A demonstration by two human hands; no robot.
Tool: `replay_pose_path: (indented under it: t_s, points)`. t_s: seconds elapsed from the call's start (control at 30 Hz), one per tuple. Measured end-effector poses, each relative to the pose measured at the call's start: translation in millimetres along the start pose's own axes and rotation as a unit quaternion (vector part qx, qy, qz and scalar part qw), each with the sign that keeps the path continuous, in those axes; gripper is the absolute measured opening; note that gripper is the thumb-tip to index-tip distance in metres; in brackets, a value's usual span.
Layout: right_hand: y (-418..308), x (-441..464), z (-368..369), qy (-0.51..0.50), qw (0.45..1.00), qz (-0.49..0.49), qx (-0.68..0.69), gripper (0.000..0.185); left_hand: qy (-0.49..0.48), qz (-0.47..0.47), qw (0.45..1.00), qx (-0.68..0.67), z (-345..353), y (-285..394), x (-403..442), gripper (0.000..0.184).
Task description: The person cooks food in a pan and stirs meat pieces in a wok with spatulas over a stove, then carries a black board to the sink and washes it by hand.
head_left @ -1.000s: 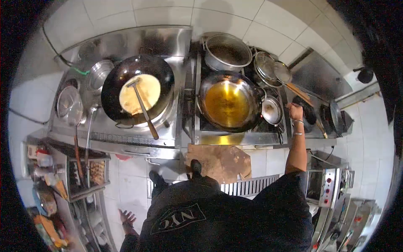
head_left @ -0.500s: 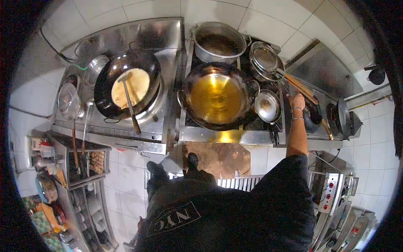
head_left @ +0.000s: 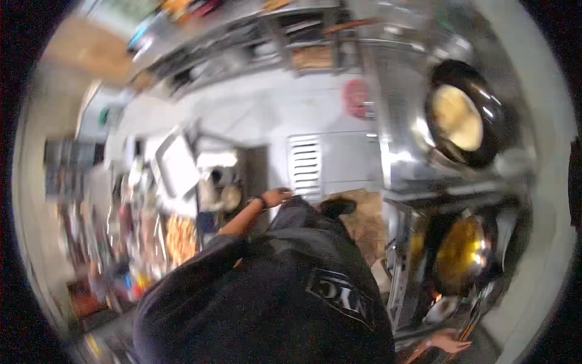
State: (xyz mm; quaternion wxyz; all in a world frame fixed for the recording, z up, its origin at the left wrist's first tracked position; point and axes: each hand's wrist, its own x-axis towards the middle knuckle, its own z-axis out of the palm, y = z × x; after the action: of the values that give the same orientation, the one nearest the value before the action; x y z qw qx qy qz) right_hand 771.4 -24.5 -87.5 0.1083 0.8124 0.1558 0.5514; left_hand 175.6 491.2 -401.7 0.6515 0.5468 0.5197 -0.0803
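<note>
Crowding right hand (head_left: pixel 450 343): handles (head_left: pixel 471 323), pan (head_left: pixel 441 310), oily wok (head_left: pixel 490 232) | left hand (head_left: pixel 277 196) beside leg (head_left: pixel 292 213) | all fingers blurred, can't tell

You wear a black top (head_left: pixel 254 309) of plain, matt cloth, with a thin, pale rectangular outline (head_left: pixel 339 297) framing blurred block letters. Your left sleeve (head_left: pixel 188 267) is loose and dark, ending near the elbow. A dark band (head_left: pixel 264 201) rings the wrist behind your left hand (head_left: pixel 277 196); a pale bracelet (head_left: pixel 428 343) sits behind your right hand (head_left: pixel 450 343). Your trousers (head_left: pixel 297 218) and rounded shoe (head_left: pixel 338 207) look black.
</note>
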Motion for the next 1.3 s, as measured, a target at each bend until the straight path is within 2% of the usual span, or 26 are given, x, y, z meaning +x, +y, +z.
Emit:
replay_pose_path:
  t_s: [0.03,0.07,0.1,0.13,0.23,0.37,0.4,0.43,0.47,0.53,0.6,0.63,0.67,0.7,0.73,0.8,0.83,0.87,0.9,0.93,0.97,1.0,1.07,1.1,1.2,1.3]
  points:
    - [-71.4,20.2,-46.2,-0.02,0.993,-0.033,0.108,0.057,-0.015,0.132,0.978,0.162,9.2,-33.7,-6.9,0.06]
    - [-98.4,-8.0,-45.6,-0.089,0.934,0.029,0.344,0.059,-0.017,-0.041,0.991,0.13,23.8,51.0,-81.5,0.072]
    - [-133.1,-46.5,-54.3,-0.162,0.816,0.093,0.547,0.062,-0.026,-0.061,0.989,0.129,37.2,35.8,-100.1,0.074]
    - [-156.6,-79.3,-64.9,-0.247,0.77,0.087,0.581,0.061,-0.037,-0.077,0.987,0.139,46.0,12.9,-115.8,0.072]
    - [-227.8,-131.1,-139.5,-0.432,0.702,-0.084,0.559,0.061,-0.031,-0.093,0.986,0.133,73.5,-74.1,-145.0,0.07]
    - [-259.5,-180.7,-215.0,-0.542,0.597,-0.285,0.518,0.062,0.017,-0.128,0.989,0.076,111.9,-208.6,-200.2,0.067]
    - [-262.8,-189.6,-231.6,-0.566,0.55,-0.324,0.522,0.062,0.049,-0.122,0.989,0.064,117.4,-231.0,-218.7,0.067]
    - [-261.0,-195.8,-248.3,-0.656,0.47,-0.301,0.508,0.063,0.08,-0.107,0.991,0.028,123.8,-253.3,-239.4,0.066]
    - [-261.5,-206.4,-260.3,-0.66,0.466,-0.314,0.498,0.063,0.076,-0.115,0.99,0.014,128.8,-270.5,-260.1,0.066]
    - [-253.4,-232.5,-275.4,-0.648,0.453,-0.421,0.444,0.064,0.083,-0.225,0.956,-0.168,143.0,-301.0,-294.4,0.06]
    - [-246.3,-257.6,-290.5,-0.634,0.456,-0.464,0.418,0.066,0.113,-0.24,0.932,-0.246,180.4,-367.4,-305.8,0.057]
    - [-245.2,-266.9,-297.4,-0.64,0.425,-0.506,0.391,0.065,0.143,-0.256,0.903,-0.314,202.7,-399.4,-310.0,0.053]
    - [-243.9,-274.6,-301.6,-0.645,0.394,-0.546,0.362,0.064,0.138,-0.258,0.901,-0.32,218.3,-419.9,-313.9,0.053]
    - [-244.3,-282.3,-302.8,-0.702,0.328,-0.536,0.335,0.073,0.156,-0.28,0.874,-0.364,230.1,-437.6,-313.4,0.05]
    - [-237.9,-294.7,-302.4,-0.701,0.33,-0.541,0.329,0.073,0.173,-0.302,0.844,-0.407,238.0,-448.4,-310.1,0.048]
    - [-215.4,-329.0,-297.6,-0.711,0.315,-0.573,0.259,0.083,0.159,-0.329,0.833,-0.416,248.0,-474.8,-290.0,0.047]
    - [-200.7,-354.9,-280.4,-0.71,0.316,-0.575,0.255,0.083,0.201,-0.341,0.794,-0.462,254.6,-493.9,-273.1,0.043]
    - [-177.3,-382.1,-260.0,-0.72,0.289,-0.578,0.254,0.085,0.239,-0.355,0.75,-0.505,266.5,-516.2,-255.3,0.039]
    - [-164.9,-403.7,-246.2,-0.73,0.263,-0.578,0.25,0.087,0.283,-0.342,0.741,-0.504,278.3,-544.8,-231.7,0.045]
    - [-163.6,-411.4,-251.2,-0.734,0.264,-0.578,0.24,0.087,0.243,-0.234,0.898,-0.281,289.7,-594.2,-212.4,0.055]
    - [-162.5,-415.1,-267.8,-0.721,0.304,-0.603,0.158,0.088,0.193,-0.221,0.947,-0.128,276.0,-613.1,-187.7,0.064]
    - [-161.1,-413.7,-284.3,-0.703,0.343,-0.619,0.073,0.089,0.153,-0.198,0.968,0.03,260.8,-630.4,-163.3,0.073]
    - [-151.6,-407.0,-298.0,-0.712,0.355,-0.6,0.081,0.089,0.106,-0.286,0.947,0.096,236.2,-639.0,-112.2,0.082]
    - [-154.5,-410.2,-303.2,-0.713,0.368,-0.587,0.109,0.088,0.147,-0.292,0.935,0.137,227.2,-666.7,-78.8,0.084]
    - [-161.1,-410.5,-317.7,-0.707,0.404,-0.549,0.189,0.087,0.215,-0.352,0.904,0.117,188.9,-695.3,-31.2,0.074]
    - [-180.7,-410.9,-336.9,-0.755,0.415,-0.495,0.113,0.085,0.248,-0.39,0.881,0.098,162.7,-721.0,-0.6,0.063]
